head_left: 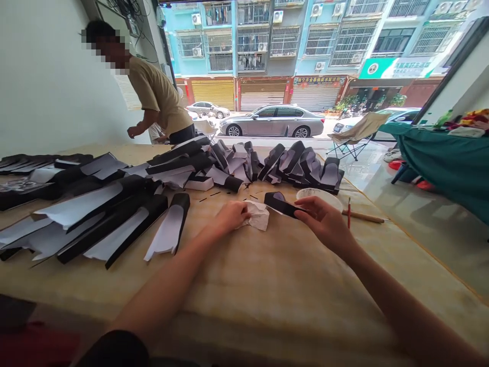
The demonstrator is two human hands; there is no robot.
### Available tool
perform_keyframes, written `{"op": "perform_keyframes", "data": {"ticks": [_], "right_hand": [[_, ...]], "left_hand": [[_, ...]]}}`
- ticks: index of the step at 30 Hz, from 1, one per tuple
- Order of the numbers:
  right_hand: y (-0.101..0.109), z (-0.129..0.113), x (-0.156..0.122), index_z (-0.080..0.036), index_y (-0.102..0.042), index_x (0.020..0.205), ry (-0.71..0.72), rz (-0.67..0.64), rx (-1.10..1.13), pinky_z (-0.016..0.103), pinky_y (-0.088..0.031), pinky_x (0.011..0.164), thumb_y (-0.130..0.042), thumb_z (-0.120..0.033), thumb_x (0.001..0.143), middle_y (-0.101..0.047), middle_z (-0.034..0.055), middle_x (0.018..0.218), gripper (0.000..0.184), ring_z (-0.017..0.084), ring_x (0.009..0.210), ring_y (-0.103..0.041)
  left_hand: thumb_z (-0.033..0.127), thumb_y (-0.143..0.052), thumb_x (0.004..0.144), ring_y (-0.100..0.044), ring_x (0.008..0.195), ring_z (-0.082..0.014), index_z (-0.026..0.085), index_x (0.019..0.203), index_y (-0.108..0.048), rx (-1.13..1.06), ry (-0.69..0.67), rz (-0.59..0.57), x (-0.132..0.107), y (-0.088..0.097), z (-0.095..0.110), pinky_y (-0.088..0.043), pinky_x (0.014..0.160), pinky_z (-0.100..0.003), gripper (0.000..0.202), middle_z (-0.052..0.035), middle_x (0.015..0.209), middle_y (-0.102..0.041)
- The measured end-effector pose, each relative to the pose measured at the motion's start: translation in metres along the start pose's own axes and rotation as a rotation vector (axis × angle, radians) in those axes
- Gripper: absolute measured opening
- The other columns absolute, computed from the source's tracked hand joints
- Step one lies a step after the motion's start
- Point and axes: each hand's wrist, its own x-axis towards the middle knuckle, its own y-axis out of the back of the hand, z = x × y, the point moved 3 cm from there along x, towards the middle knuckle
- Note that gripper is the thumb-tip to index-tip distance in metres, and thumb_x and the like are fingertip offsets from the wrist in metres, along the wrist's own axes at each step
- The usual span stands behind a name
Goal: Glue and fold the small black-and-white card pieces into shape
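Note:
My left hand (232, 216) is closed on a crumpled white tissue (257, 215) at the middle of the table. In my right hand (321, 218) is a black folded strip with a pale lining (281, 205), pinched between thumb and fingers at its right end. Its far end reaches toward the tissue, just above the tabletop. Behind my right hand stands a round white tub (319, 196), partly hidden by the fingers. A single black-and-white folded piece (168, 227) lies left of my left hand.
Piles of similar black-and-white pieces (110, 204) cover the table's left side and back (301, 163). A red pencil (349, 213) and a wooden stick (364, 217) are at the right. A person in a tan shirt (158, 94) stands beyond the table. A folding chair (359, 127) stands behind.

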Motion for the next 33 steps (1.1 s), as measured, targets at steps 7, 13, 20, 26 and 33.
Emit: {"op": "perform_keyframes", "data": {"ticks": [7, 13, 20, 26, 33], "right_hand": [[0.001, 0.004, -0.001, -0.023, -0.061, 0.090, 0.002, 0.015, -0.044, 0.040, -0.056, 0.079, -0.068, -0.040, 0.075, -0.069, 0.0073, 0.094, 0.025, 0.024, 0.092, -0.067], [-0.002, 0.003, 0.001, -0.023, -0.059, 0.092, -0.003, -0.009, -0.020, 0.038, -0.057, 0.073, -0.068, -0.039, 0.076, -0.070, 0.0048, 0.082, 0.024, 0.022, 0.081, -0.068], [-0.007, -0.003, -0.001, -0.023, -0.057, 0.096, 0.175, -0.055, -0.339, 0.036, -0.053, 0.072, -0.047, -0.024, 0.089, -0.070, 0.0055, 0.089, 0.012, 0.021, 0.083, -0.067], [-0.018, -0.011, -0.007, -0.022, -0.055, 0.101, 0.376, -0.131, -0.431, 0.034, -0.052, 0.079, -0.044, -0.018, 0.091, -0.068, 0.0070, 0.096, 0.015, 0.020, 0.091, -0.066], [-0.007, -0.010, -0.003, -0.020, -0.059, 0.085, 0.249, 0.007, -0.457, 0.028, -0.052, 0.066, -0.058, -0.022, 0.084, -0.063, 0.0043, 0.086, 0.003, 0.015, 0.070, -0.065]], "left_hand": [[0.014, -0.055, 0.075, -0.065, 0.075, -0.0191, 0.019, 0.079, -0.070, -0.018, -0.045, 0.004, -0.001, -0.001, 0.001, -0.048, 0.068, -0.026, 0.016, -0.0048, 0.079, -0.071], [0.005, -0.048, 0.072, -0.063, 0.086, -0.0217, 0.016, 0.081, -0.069, -0.051, -0.088, 0.109, -0.003, 0.009, 0.010, -0.049, 0.084, -0.033, 0.025, -0.0079, 0.089, -0.069], [0.034, -0.049, 0.087, -0.059, 0.090, -0.0182, 0.018, 0.108, -0.055, -0.220, -0.317, 0.276, -0.021, 0.026, 0.058, -0.049, 0.085, -0.033, 0.027, -0.0072, 0.108, -0.059], [0.033, -0.068, 0.075, -0.060, 0.068, -0.0135, 0.025, 0.110, -0.055, -0.317, -0.326, 0.120, -0.021, 0.002, 0.071, -0.047, 0.065, -0.026, 0.038, 0.0013, 0.089, -0.065], [0.037, -0.064, 0.078, -0.055, 0.063, -0.0116, 0.019, 0.077, -0.062, -0.383, -0.197, 0.140, -0.013, -0.004, 0.063, -0.042, 0.058, -0.023, 0.019, 0.0014, 0.075, -0.060]]}}
